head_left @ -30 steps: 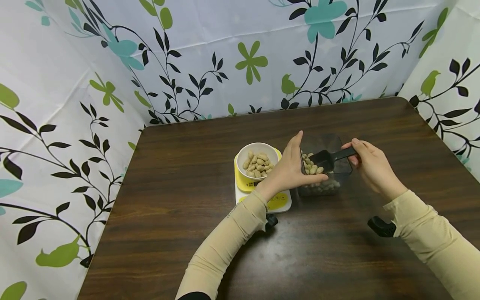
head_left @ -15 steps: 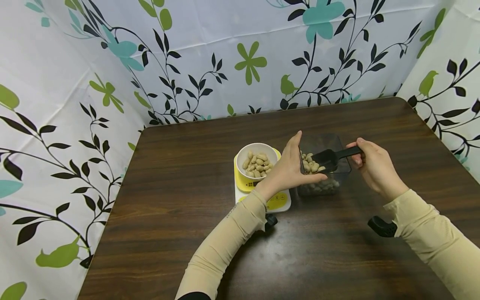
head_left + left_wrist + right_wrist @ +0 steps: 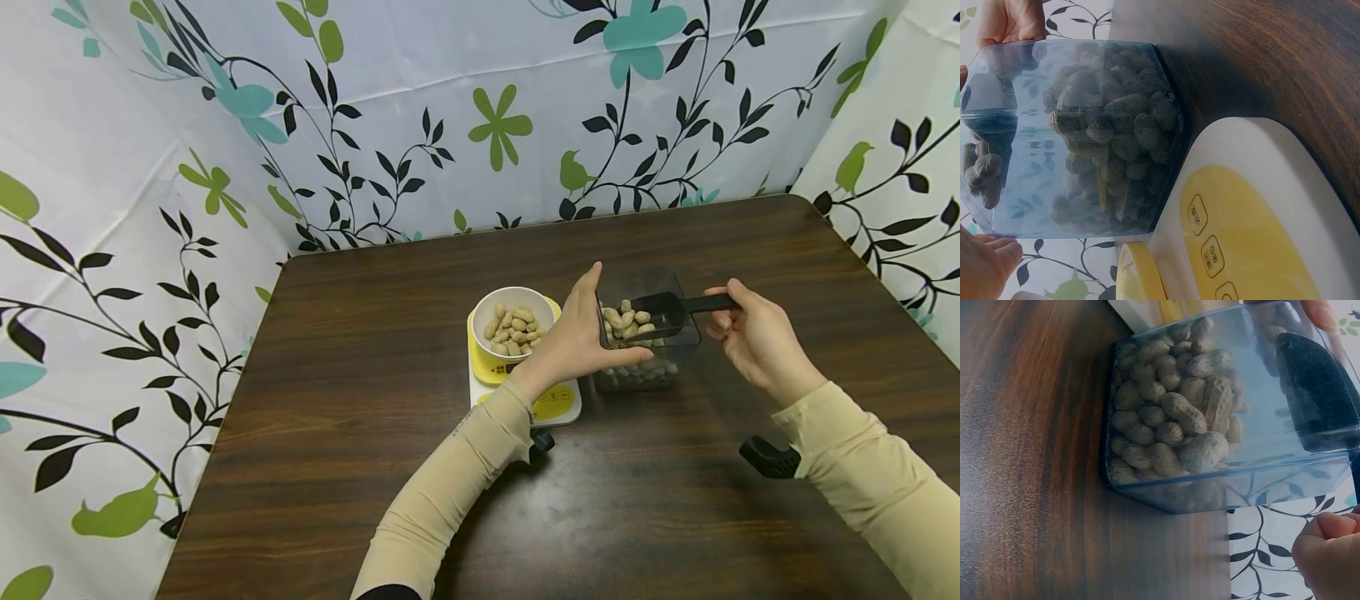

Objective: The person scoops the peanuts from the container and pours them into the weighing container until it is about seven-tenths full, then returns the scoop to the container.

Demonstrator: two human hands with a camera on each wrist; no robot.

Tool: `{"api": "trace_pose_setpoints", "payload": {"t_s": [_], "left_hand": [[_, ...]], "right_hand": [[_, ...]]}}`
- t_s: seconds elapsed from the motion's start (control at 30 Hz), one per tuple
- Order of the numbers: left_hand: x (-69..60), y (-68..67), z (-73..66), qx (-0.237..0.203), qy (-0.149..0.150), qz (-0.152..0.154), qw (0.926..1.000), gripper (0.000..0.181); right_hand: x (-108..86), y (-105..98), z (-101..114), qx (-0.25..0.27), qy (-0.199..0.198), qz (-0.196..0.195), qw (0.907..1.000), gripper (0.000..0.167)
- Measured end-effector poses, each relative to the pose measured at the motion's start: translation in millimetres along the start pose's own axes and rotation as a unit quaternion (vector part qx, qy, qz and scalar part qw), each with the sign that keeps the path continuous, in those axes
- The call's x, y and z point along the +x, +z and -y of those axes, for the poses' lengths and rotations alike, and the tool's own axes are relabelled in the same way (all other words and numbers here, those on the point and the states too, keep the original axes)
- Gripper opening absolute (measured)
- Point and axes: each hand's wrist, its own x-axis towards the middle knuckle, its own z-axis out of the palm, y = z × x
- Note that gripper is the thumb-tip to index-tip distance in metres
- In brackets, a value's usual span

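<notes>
My right hand [image 3: 761, 337] pinches the handle of a black scoop [image 3: 663, 310], whose blade is inside a clear plastic container [image 3: 686, 350]. Several unshelled peanuts [image 3: 984, 172] lie on the scoop near the container's top, above the heap of peanuts [image 3: 1172, 415] below. On the container's left side, my left hand [image 3: 573, 333] holds the rim, thumb along the near edge and fingers stretched toward the far side. Just left of that hand a white bowl [image 3: 480, 327] of peanuts stands on a yellow and white kitchen scale [image 3: 480, 392]. The forearm partly covers the scale.
Everything stands on a dark brown wooden table [image 3: 337, 392]. A white curtain [image 3: 420, 50] with leaf and bird prints surrounds its back and sides. Black wrist devices [image 3: 768, 458] hang under both sleeves.
My right hand has drawn the scoop slightly right and raised it, levelling its blade; peanuts now show on it. The left hand, bowl and scale stay in place.
</notes>
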Motion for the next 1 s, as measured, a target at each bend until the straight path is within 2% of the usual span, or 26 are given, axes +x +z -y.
{"api": "trace_pose_setpoints", "payload": {"t_s": [0.2,0.7,1.0], "left_hand": [[-0.6,0.2,0.4,-0.006,-0.002,0.002,1.0000,0.118],[-2.2,-0.1,1.0,-0.011,-0.001,-0.001,0.9999,0.118],[-1.8,-0.7,0.7,-0.003,-0.003,-0.004,1.0000,0.118]], "right_hand": [[-0.2,-4.8,-2.6,0.033,0.001,0.022,0.9992,0.029],[-0.2,-8.1,-6.2,0.105,0.013,0.032,0.9939,0.031],[-0.7,-2.7,-8.2,0.060,0.015,0.043,0.9971,0.031]]}}
